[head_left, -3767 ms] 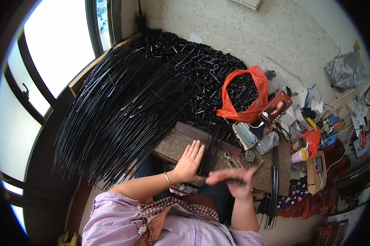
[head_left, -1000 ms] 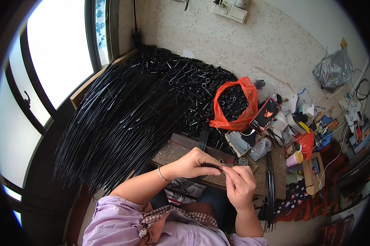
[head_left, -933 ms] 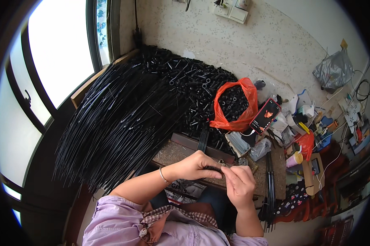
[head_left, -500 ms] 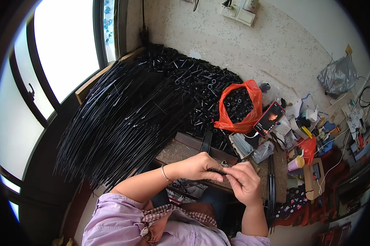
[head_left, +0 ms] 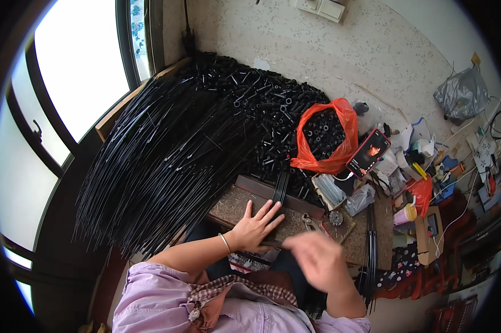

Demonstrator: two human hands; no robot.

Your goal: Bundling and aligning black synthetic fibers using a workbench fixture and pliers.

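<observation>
Head view looks down on the worn brown board (head_left: 236,206) across my lap, and I place everything else from it. My left hand (head_left: 254,227) lies flat on the board with its fingers spread open, palm down, gripping nothing, the fingertips reaching toward a small bunch of black rods (head_left: 280,187) that rests at the board's far edge. My right hand (head_left: 318,263) hangs just off the board's near right corner; it is smeared with motion, so I cannot tell whether its fingers are curled around anything. A thin dark piece shows at the board's near edge between the two hands, too small to name. Left of the board, a great sheaf of long black rods (head_left: 156,166) fans out toward the window, and beyond the board's far side lies a heap of short black tubes (head_left: 261,105), with more in an orange bag (head_left: 323,136). As I judge it, only a few rods are set apart on the board, while the sheaf and the heap are large, so most of the work is left.
</observation>
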